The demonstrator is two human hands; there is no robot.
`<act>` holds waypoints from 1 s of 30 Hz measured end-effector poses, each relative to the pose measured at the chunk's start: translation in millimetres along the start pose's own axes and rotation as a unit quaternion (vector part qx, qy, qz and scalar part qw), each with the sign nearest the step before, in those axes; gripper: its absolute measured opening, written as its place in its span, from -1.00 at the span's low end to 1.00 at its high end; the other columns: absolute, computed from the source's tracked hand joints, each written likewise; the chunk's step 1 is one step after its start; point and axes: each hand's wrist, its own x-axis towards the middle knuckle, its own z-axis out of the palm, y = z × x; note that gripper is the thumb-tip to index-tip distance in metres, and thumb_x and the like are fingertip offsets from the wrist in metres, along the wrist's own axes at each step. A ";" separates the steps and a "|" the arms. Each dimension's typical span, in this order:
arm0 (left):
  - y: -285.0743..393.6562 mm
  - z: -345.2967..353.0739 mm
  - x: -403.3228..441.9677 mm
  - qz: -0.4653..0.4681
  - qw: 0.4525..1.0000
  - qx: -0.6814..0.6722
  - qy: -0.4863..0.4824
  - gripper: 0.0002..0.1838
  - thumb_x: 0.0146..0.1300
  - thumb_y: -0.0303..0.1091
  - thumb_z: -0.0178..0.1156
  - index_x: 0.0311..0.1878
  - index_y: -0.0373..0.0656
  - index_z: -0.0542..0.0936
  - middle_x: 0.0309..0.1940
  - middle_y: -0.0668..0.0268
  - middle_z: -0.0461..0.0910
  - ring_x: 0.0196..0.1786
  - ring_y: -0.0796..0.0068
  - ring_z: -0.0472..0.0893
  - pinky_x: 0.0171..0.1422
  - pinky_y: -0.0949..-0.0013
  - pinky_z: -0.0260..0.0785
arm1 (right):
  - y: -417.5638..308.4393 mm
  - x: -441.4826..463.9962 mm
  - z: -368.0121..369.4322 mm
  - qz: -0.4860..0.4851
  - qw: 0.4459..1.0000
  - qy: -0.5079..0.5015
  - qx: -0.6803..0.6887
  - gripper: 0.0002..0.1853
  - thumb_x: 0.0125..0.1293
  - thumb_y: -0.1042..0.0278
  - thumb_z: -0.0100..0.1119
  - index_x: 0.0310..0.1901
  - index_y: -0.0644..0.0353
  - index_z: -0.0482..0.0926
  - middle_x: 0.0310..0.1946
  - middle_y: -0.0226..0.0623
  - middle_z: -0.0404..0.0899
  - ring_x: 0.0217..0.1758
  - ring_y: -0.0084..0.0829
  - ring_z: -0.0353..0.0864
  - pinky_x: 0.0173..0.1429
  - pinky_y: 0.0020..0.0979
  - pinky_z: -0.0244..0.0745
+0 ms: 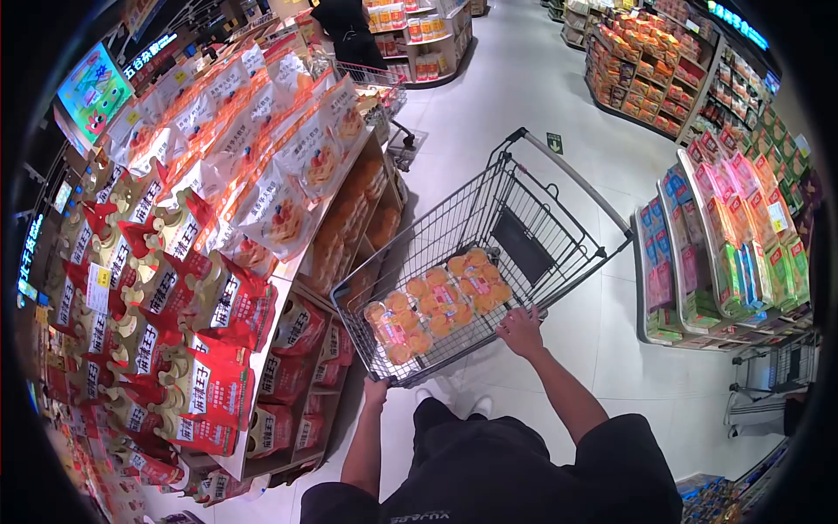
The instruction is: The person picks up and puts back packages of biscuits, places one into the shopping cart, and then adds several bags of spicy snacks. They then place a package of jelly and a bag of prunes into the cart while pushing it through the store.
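A wire shopping cart [436,205] stands at an angle in front of me, its handle at the far right side. Inside it, three clear packs of round orange-brown baked goods [439,301] lie in a row on the wire bottom. My left hand [376,392] is closed on the cart's near left corner. Further right, my right hand [521,332] is closed over the cart's near side rim, beside the packs.
At left, a tall shelf [262,375] of red and white snack bags runs close to the cart. Another shelf [681,253] with colourful boxes stands at right. A person in black [349,39] is beside another cart [371,79] at the top. More shelves line the aisle.
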 end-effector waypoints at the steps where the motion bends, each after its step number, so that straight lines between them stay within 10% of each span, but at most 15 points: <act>1: 10.4 2.7 -3.8 -0.001 1.000 -0.001 0.005 -0.43 0.02 -0.34 0.28 0.10 -0.28 0.33 -0.15 0.08 0.53 -0.19 0.23 0.59 -0.37 0.13 0.48 | 3.7 2.3 -1.3 0.001 1.000 -0.006 0.007 -0.71 0.21 0.00 0.09 -0.26 0.04 0.61 -0.07 -0.33 0.45 0.22 -0.32 0.30 0.41 0.20 -0.18; 4: 39.7 18.9 -0.9 -0.092 0.987 -0.056 0.118 -0.38 -0.05 -0.21 0.32 0.06 -0.33 0.37 -0.16 0.04 0.54 -0.24 0.18 0.61 -0.27 0.12 0.48 | 13.4 10.3 -1.5 -0.008 1.000 0.016 0.013 -0.71 0.20 0.00 0.11 -0.27 0.04 0.60 -0.05 -0.33 0.45 0.24 -0.31 0.28 0.41 0.20 -0.19; 10: 76.1 55.4 -11.1 0.006 0.949 0.129 0.288 -0.70 0.08 -0.38 0.11 -0.14 -0.35 0.52 -0.28 -0.09 0.62 -0.14 -0.06 0.61 -0.03 0.06 0.43 | 39.3 28.7 -4.5 -0.004 1.000 -0.014 0.006 -0.71 0.20 0.00 0.13 -0.23 0.03 0.58 0.00 -0.34 0.44 0.29 -0.30 0.24 0.42 0.19 -0.20; 30: 210.0 206.0 68.0 0.014 0.969 0.082 0.233 -0.79 0.18 -0.34 0.09 -0.21 -0.30 0.44 -0.36 -0.08 0.59 -0.24 -0.13 0.58 -0.15 -0.03 0.37 | 195.1 175.2 -31.3 0.023 0.995 -0.056 -0.082 -0.68 0.29 0.03 0.01 -0.10 0.07 0.53 0.18 -0.25 0.31 0.36 -0.20 0.14 0.45 0.15 -0.28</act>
